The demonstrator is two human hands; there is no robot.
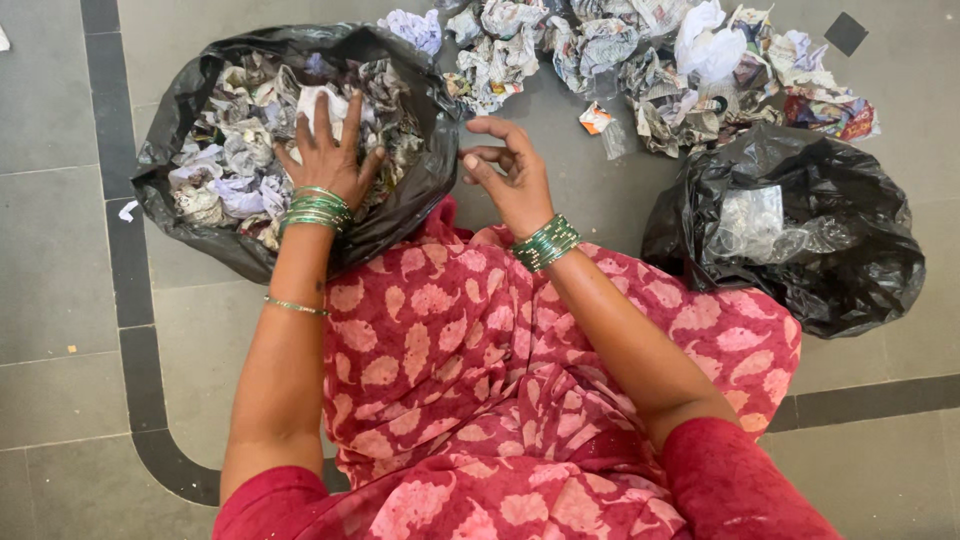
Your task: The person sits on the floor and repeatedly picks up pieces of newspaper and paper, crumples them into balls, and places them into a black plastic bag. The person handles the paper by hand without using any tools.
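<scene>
My left hand (330, 150) presses palm-down with spread fingers on crumpled paper (235, 150) filling an open black plastic bag (180, 95) at the left. My right hand (505, 170) hovers just right of that bag's rim, fingers loosely curled and holding nothing. Both wrists carry green bangles. A heap of crumpled newspaper and paper scraps (640, 60) lies on the floor beyond my right hand.
A second black bag (850, 250) with clear plastic wrappers (760, 225) inside lies at the right. A small torn wrapper (596, 118) sits on the grey tiled floor (60, 260). My red and pink patterned cloth (480, 370) covers my lap.
</scene>
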